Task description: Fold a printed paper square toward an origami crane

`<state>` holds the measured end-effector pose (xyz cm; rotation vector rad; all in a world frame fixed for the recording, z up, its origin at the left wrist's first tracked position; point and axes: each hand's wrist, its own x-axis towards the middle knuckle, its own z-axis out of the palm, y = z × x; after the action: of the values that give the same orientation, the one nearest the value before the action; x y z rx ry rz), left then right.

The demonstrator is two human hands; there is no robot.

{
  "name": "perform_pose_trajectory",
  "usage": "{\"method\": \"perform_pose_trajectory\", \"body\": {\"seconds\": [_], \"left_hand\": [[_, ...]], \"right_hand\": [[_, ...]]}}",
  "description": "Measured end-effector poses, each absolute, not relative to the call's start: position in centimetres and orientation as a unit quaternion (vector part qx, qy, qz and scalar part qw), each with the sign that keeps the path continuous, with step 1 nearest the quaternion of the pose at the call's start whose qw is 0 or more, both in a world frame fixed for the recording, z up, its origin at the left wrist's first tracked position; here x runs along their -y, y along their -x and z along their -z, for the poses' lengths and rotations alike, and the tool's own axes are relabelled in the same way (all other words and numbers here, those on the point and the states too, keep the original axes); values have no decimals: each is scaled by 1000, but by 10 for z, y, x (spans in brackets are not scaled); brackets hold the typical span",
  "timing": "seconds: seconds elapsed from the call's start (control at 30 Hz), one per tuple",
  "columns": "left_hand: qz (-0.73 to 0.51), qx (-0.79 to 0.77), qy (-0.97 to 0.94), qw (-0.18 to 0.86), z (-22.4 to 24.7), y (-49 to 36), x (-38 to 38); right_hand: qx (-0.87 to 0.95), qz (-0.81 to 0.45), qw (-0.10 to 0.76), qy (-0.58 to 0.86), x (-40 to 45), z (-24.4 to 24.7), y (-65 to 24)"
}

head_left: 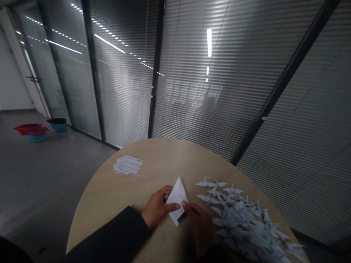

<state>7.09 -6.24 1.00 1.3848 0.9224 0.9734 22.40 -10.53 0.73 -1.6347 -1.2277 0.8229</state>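
Between my two hands, just over the round wooden table (109, 204), is a folded paper (177, 193) in a kite shape. Its narrow tip points away from me, and its lower part carries dark print. My left hand (157, 206) grips the left edge, thumb on top and fingers bent beneath. On the right edge, my right hand (199, 223) pinches the sheet with its thumb on the front. Both thumbs lie close together near the paper's middle. The fingers behind the sheet are partly hidden.
A large heap of folded paper cranes (244, 219) covers the table's right side. Loose printed paper squares (128, 165) lie at the back left. Beyond the table stands a glass partition with blinds (192, 109). Two bins, one red-lined (34, 131) and one black-lined (58, 126), sit on the floor.
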Motion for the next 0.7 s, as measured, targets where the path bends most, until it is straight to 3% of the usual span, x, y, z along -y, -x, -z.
{"method": "perform_pose_trajectory", "body": {"seconds": [0.3, 0.7], "left_hand": [[-359, -399, -688, 488, -21, -70, 72], [-319, -400, -728, 456, -26, -69, 74]], "right_hand": [[464, -435, 506, 583, 100, -11, -223], [468, -399, 496, 613, 99, -5, -230]]}}
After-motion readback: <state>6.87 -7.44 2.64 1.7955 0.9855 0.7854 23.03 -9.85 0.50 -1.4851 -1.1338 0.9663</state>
